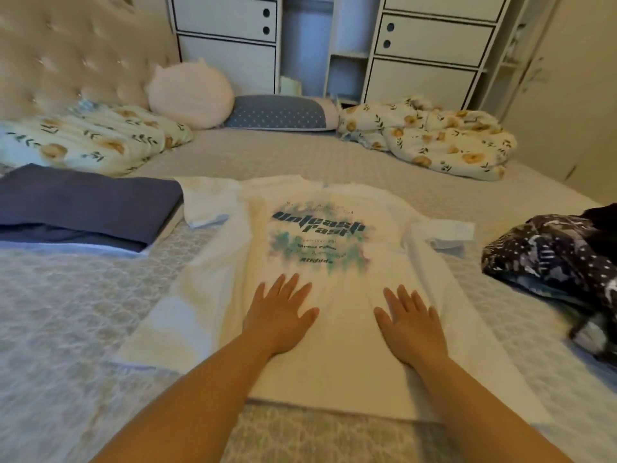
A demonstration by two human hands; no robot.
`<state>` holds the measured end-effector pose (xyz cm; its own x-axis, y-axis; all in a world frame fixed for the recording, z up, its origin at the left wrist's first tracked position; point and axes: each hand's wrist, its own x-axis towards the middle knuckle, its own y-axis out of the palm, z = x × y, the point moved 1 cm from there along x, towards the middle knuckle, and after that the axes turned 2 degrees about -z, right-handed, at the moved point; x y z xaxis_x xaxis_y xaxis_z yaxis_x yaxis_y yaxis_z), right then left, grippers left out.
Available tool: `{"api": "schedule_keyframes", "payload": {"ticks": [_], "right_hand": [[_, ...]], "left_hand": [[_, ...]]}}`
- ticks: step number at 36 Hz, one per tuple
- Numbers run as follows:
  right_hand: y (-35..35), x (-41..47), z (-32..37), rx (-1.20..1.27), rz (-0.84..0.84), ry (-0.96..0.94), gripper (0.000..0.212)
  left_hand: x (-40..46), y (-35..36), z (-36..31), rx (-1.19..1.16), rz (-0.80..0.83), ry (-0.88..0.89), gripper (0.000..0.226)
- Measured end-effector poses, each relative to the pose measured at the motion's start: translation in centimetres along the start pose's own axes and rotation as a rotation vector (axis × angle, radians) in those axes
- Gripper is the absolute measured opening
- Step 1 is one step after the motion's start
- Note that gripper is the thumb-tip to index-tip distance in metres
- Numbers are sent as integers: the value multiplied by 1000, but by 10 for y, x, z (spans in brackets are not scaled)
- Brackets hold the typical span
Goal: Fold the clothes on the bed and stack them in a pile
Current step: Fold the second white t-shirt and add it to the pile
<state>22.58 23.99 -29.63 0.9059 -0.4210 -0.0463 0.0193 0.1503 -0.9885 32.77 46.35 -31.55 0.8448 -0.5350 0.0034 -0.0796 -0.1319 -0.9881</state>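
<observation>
A white T-shirt (334, 355) with a teal print lies spread flat on the bed (66, 312), collar away from me. My left hand (278, 315) rests flat on its lower middle, fingers straight and spread. My right hand (409, 324) lies flat beside it, to the right, fingers straight too. A folded dark blue garment (83, 205) sits on the bed to the left of the shirt. A crumpled dark patterned garment (561, 259) lies at the right edge.
Floral pillows (90, 138) and a floral blanket heap (434, 138) lie at the far side of the bed, with a round white cushion (190, 91) and a blue dotted pillow (280, 113). White drawers (430, 38) stand behind.
</observation>
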Motion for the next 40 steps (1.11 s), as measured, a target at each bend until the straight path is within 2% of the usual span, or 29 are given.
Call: {"api": "schedule_keyframes", "payload": {"ticks": [11, 15, 17, 19, 21, 23, 28, 32, 35, 38, 40], "right_hand": [[2, -119, -10, 24, 49, 28, 62], [2, -142, -15, 49, 12, -16, 57], [-1, -151, -19, 124, -80, -58, 53], [-4, -161, -28, 288, -310, 17, 47], [-7, -168, -42, 439, -547, 258, 42], [-11, -166, -55, 539, -602, 509, 45], [-20, -149, -85, 617, -528, 818, 56], [-35, -134, -101, 597, -216, 960, 61], [-47, -133, -110, 620, -80, 891, 54], [-62, -136, -121, 706, -94, 816, 40], [-71, -143, -127, 657, -139, 775, 32]], "left_hand": [[-118, -8, -10, 0, 61, 15, 65], [-136, -10, -16, -9, 80, 95, 77], [-141, -10, -23, -20, 73, 165, 82], [-144, -7, -36, -92, 31, 210, 76], [-146, -3, -52, -230, -7, 192, 61], [-145, -1, -66, -330, -60, 128, 53], [-137, -2, -79, -317, -259, 5, 42], [-130, -5, -80, -150, -228, 71, 49], [-124, -11, -81, 64, -90, 204, 58], [-122, -26, -81, 195, 0, 271, 61], [-124, -42, -81, 233, 35, 294, 59]]}}
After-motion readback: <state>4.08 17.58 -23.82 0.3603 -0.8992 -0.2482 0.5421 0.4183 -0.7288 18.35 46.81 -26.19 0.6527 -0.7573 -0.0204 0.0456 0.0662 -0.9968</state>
